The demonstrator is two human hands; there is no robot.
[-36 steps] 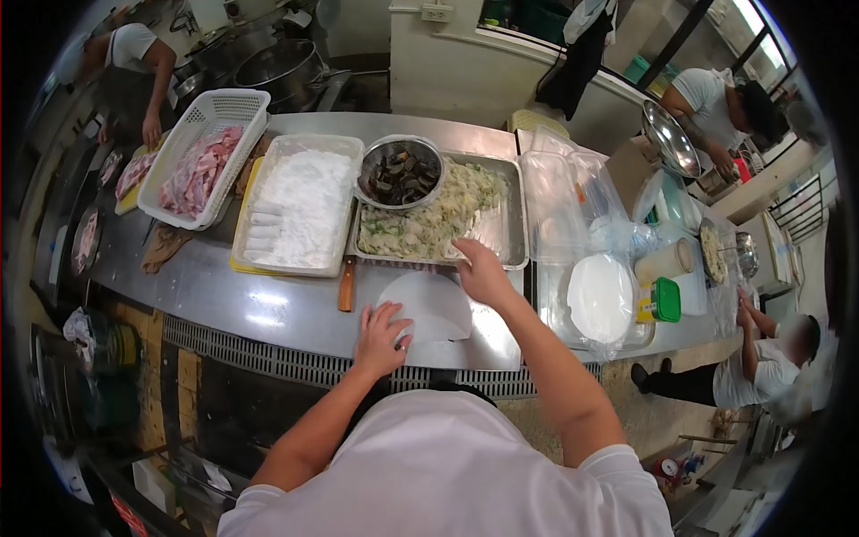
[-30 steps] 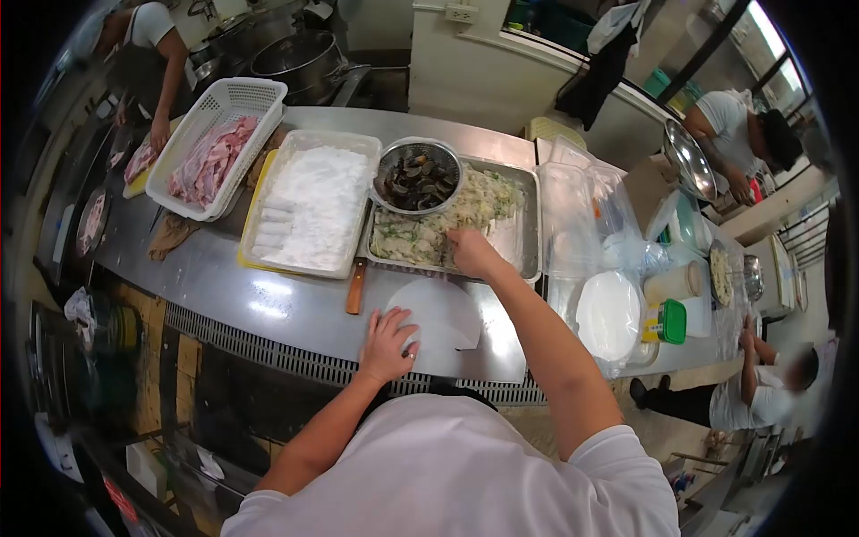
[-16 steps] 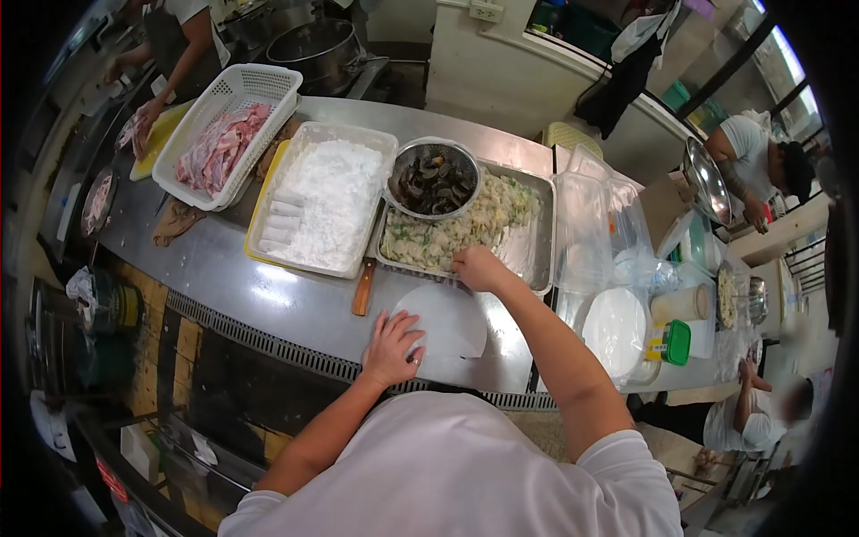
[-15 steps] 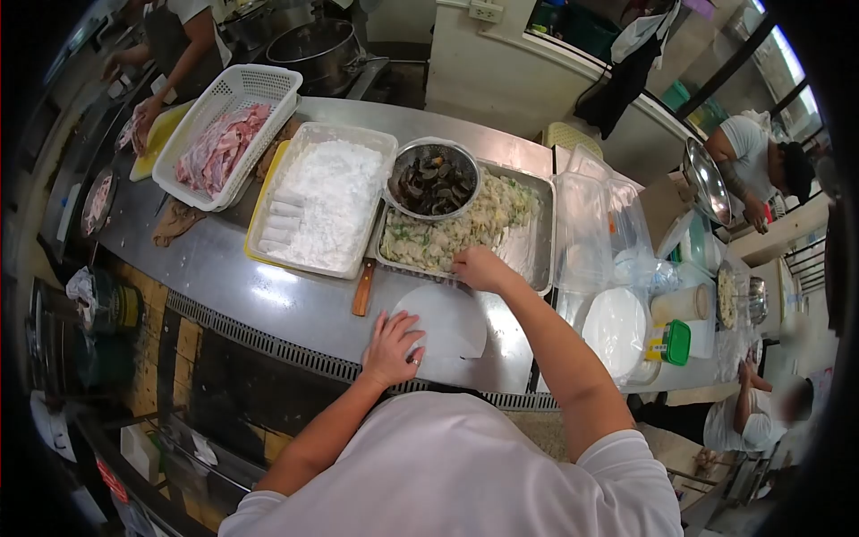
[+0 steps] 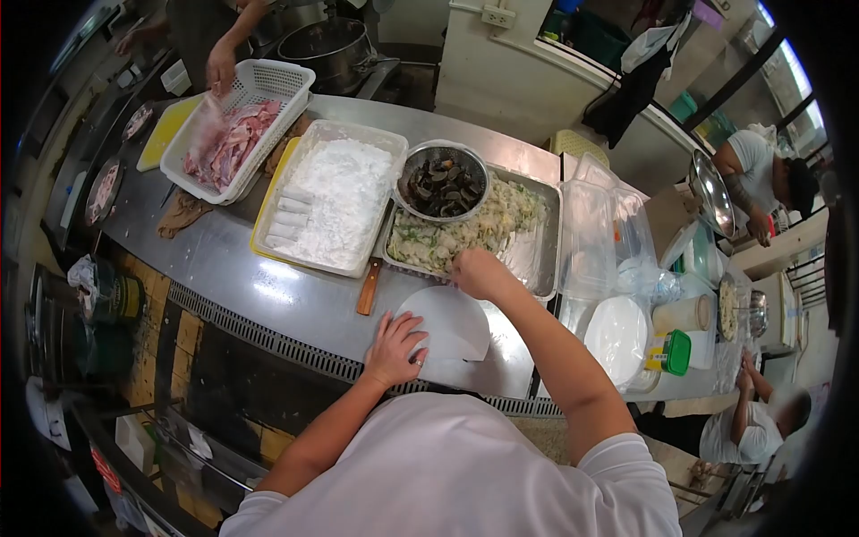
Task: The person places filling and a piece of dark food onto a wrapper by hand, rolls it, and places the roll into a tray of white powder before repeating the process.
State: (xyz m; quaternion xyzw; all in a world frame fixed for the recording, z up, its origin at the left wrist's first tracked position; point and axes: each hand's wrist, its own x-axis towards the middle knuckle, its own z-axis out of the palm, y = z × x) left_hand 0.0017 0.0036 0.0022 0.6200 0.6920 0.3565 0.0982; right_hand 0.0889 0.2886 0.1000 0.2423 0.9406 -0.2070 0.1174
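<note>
A thin white round sheet (image 5: pixel 447 324) lies on the steel counter in front of me. My left hand (image 5: pixel 394 349) rests on its left edge with the fingers spread. At the near edge of a metal tray of chopped, greenish-white filling (image 5: pixel 438 242), my right hand (image 5: pixel 480 271) is closed with its fingers pointing down; what its fingertips hold, if anything, is hidden. A colander of dark pieces (image 5: pixel 442 182) sits on the filling. Left of the tray stands a white tub of white powder (image 5: pixel 344 183) with several pale rolls (image 5: pixel 291 217) in it.
A wooden-handled knife (image 5: pixel 368 288) lies left of the sheet. A white basket of raw meat (image 5: pixel 237 143) stands further left, with a co-worker's hand (image 5: pixel 221 67) over it. Clear plastic containers (image 5: pixel 591 228) and a green-lidded tub (image 5: pixel 669 353) are on the right.
The view has shifted slightly. The co-worker's hand has moved from the yellow board to above the meat basket. My hands have stayed nearly in place.
</note>
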